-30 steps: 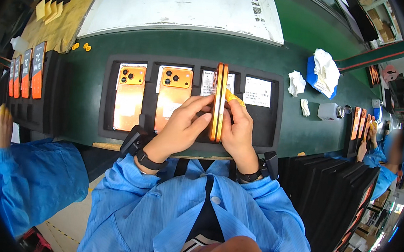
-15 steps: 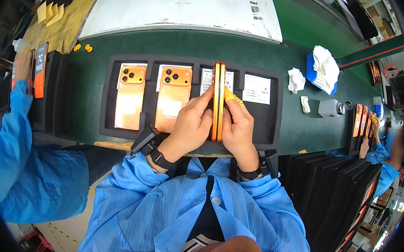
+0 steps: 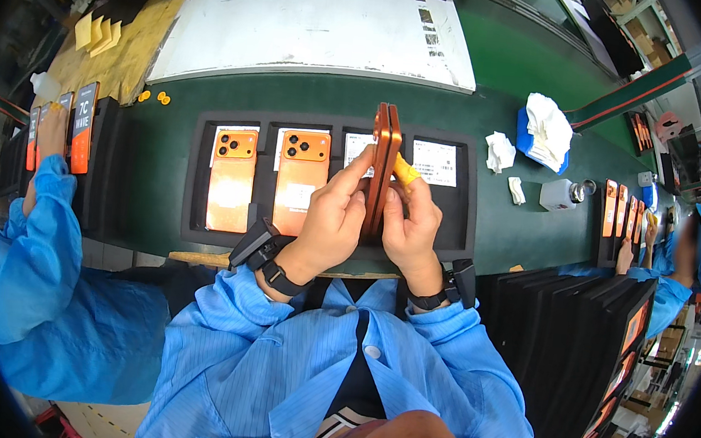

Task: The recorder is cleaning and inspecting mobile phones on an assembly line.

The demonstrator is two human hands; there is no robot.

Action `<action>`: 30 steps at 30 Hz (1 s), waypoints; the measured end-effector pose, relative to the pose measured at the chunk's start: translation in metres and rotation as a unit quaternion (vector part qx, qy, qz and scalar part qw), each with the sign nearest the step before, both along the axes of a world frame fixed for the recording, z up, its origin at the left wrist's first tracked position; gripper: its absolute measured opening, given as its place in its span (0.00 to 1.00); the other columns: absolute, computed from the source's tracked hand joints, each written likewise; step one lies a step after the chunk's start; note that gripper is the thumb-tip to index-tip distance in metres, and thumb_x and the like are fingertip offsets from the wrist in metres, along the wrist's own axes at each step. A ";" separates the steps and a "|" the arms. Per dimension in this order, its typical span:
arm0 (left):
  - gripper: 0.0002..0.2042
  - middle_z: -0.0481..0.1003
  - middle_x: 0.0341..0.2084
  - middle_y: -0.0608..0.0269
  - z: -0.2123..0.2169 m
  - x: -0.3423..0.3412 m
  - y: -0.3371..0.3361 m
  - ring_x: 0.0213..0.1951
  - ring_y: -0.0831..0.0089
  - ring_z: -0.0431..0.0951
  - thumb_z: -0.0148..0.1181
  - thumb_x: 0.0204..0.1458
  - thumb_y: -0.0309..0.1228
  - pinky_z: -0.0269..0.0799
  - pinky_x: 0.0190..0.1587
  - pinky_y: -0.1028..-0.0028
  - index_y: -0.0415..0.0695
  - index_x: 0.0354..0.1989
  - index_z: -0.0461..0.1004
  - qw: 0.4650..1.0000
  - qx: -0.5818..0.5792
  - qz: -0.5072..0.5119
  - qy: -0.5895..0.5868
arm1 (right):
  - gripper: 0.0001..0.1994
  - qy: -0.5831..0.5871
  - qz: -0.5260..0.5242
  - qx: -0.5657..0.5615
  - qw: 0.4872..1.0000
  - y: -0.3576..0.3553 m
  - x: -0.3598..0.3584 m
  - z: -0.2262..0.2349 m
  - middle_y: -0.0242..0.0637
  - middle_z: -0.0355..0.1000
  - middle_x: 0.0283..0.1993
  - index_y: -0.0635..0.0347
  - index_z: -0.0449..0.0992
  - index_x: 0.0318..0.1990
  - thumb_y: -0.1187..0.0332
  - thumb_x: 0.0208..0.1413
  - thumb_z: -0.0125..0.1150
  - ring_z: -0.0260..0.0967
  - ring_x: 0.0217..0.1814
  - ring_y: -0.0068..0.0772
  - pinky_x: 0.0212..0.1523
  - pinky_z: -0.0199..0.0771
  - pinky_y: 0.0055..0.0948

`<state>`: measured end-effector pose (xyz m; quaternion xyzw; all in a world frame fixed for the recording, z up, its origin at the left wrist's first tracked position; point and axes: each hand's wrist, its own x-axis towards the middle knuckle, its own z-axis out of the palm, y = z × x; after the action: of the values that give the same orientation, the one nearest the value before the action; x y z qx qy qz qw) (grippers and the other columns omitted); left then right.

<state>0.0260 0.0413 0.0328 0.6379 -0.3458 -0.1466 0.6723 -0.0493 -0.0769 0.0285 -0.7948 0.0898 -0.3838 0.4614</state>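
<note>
Two orange smartphones stand on edge side by side between my hands above the black foam tray (image 3: pixel 469 221). My left hand (image 3: pixel 329 225) grips the left phone (image 3: pixel 379 151); my right hand (image 3: pixel 413 231) is closed on the right phone (image 3: pixel 391 160). A yellow finger cot (image 3: pixel 405 172) covers a fingertip of the right hand. The phones look close together or touching along their length. In the tray's left slots lie an orange phone (image 3: pixel 231 179) and a second orange phone (image 3: pixel 304 173), camera side up. A white printed label (image 3: pixel 434 164) lies in the rightmost slot.
On the green bench lie a blue tissue box (image 3: pixel 545 136), crumpled tissue (image 3: pixel 500 152) and a metal-capped bottle (image 3: pixel 561 194). A white board (image 3: pixel 317 32) lies at the back. Black trays (image 3: pixel 565 338) are stacked at right. Co-workers in blue sleeves (image 3: pixel 49 234) handle phones on both sides.
The two phones have tilted slightly, and their edges now look darker, with more of the right one's side showing. My view has shifted a little; both hands keep their hold.
</note>
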 end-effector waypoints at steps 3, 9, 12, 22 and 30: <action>0.25 0.69 0.58 0.49 0.004 -0.002 0.003 0.59 0.66 0.71 0.39 0.59 0.14 0.66 0.62 0.68 0.30 0.67 0.57 0.999 -0.038 -0.009 -0.025 | 0.17 -0.035 0.024 0.027 0.999 0.002 -0.001 0.005 0.50 0.78 0.45 0.71 0.70 0.57 0.80 0.60 0.51 0.80 0.46 0.38 0.46 0.78 0.31; 0.27 0.68 0.59 0.50 -0.004 -0.018 0.012 0.60 0.64 0.70 0.39 0.57 0.12 0.63 0.65 0.65 0.30 0.67 0.55 0.995 -0.077 -0.020 0.054 | 0.16 -0.046 0.039 0.063 0.996 0.015 -0.011 -0.006 0.49 0.76 0.52 0.73 0.69 0.57 0.83 0.61 0.50 0.77 0.53 0.38 0.54 0.76 0.32; 0.28 0.64 0.62 0.48 0.004 -0.022 0.014 0.61 0.63 0.69 0.39 0.56 0.12 0.64 0.65 0.64 0.30 0.68 0.54 0.995 -0.088 -0.035 0.042 | 0.17 -0.065 0.036 0.068 0.995 0.018 -0.015 -0.010 0.49 0.74 0.55 0.73 0.68 0.58 0.84 0.61 0.49 0.76 0.55 0.39 0.55 0.76 0.33; 0.27 0.62 0.64 0.48 -0.002 -0.028 0.018 0.62 0.61 0.69 0.39 0.56 0.12 0.67 0.63 0.64 0.30 0.68 0.54 0.993 -0.098 -0.042 0.045 | 0.18 -0.070 0.043 0.085 0.993 0.023 -0.026 -0.014 0.51 0.71 0.59 0.73 0.67 0.59 0.84 0.62 0.47 0.72 0.60 0.40 0.60 0.72 0.36; 0.27 0.65 0.61 0.48 0.003 -0.024 0.015 0.60 0.63 0.70 0.41 0.55 0.12 0.68 0.61 0.66 0.32 0.67 0.56 0.992 -0.097 -0.022 0.072 | 0.17 -0.081 0.035 0.091 0.992 0.022 -0.021 0.000 0.49 0.73 0.55 0.74 0.68 0.58 0.85 0.61 0.47 0.74 0.56 0.37 0.57 0.75 0.34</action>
<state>0.0024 0.0559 0.0360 0.5494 -0.3228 -0.1726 0.7511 -0.0705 -0.0551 0.0280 -0.7186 0.0590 -0.4207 0.5506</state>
